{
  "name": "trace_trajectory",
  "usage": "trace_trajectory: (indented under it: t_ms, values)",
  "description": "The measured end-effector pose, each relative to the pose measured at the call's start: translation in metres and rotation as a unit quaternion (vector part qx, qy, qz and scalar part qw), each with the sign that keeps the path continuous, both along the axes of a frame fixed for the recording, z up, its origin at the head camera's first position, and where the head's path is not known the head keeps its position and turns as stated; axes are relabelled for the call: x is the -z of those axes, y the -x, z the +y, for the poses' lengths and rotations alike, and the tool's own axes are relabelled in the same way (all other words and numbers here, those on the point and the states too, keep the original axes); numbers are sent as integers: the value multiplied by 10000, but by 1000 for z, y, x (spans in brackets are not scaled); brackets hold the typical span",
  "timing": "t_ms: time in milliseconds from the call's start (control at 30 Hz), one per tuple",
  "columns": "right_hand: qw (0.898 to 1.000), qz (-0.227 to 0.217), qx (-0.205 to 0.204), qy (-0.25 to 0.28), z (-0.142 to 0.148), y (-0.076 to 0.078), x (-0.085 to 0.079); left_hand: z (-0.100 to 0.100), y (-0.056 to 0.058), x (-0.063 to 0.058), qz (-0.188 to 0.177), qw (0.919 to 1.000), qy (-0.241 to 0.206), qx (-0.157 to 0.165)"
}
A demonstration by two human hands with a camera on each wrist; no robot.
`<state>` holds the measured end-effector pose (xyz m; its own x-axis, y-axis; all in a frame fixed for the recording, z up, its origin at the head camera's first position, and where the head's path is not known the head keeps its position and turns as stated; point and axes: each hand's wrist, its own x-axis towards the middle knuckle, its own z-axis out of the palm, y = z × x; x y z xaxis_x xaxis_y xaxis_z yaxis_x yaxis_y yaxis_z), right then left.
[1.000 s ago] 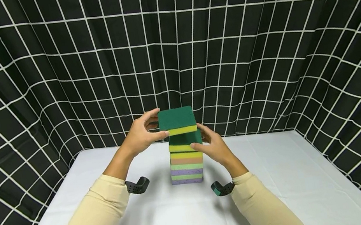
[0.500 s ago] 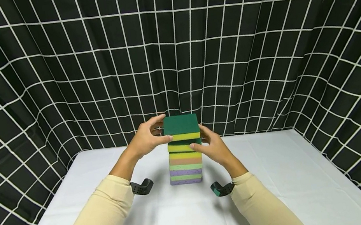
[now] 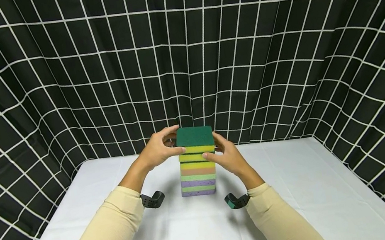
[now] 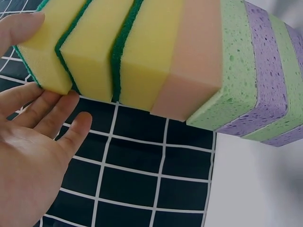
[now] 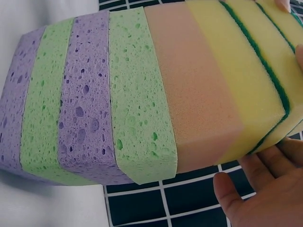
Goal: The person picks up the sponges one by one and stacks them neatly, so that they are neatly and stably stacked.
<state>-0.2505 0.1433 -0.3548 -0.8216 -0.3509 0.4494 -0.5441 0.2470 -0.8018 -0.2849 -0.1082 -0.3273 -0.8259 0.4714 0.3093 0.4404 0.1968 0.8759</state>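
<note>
A tall stack of kitchen sponges stands upright in the head view. On top lies a yellow sponge with a green scouring face (image 3: 194, 137), and my left hand (image 3: 159, 148) grips its left side, thumb in front and fingers behind. Just below sits a second green-and-yellow sponge (image 4: 94, 47). My right hand (image 3: 231, 158) holds that one at its right side, thumb on its front. Lower down come another yellow sponge (image 4: 149, 52), a peach sponge (image 5: 194, 94), and light green (image 5: 139, 94) and purple sponges (image 5: 86, 94) in turn. The upper sponges sit slightly out of line.
The stack stands on a white-covered table (image 3: 196, 237). A black curtain with a white grid (image 3: 226, 47) surrounds the table at the back and both sides. Dark camera mounts (image 3: 153, 200) stick out from both wrists above the tabletop.
My left hand has lowered the top sponge, moving it slightly right, from above the stack onto the second sponge. The right hand has stayed nearly still.
</note>
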Motion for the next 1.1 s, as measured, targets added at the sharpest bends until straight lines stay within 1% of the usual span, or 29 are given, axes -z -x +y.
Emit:
trace_trajectory:
  t_ms: [167,367,667,867,1000,1100]
  values:
    - [10000,9,10,-21,1,0,0,1,0,0,-81,9999,102,-43]
    - [10000,29,33,-65,1,0,1,2,2,3,-191,9998,62,7]
    - [10000,-37,52,-73,4,0,1,7,3,4,-245,9997,45,39]
    - [9999,-62,61,-108,5,0,1,8,4,5,-191,9998,61,-36]
    - [9994,-225,132,-216,5,0,-1,7,4,5,-126,9999,77,-70]
    - [9988,-343,157,-317,8,-1,-6,6,2,3,-86,9998,125,-112]
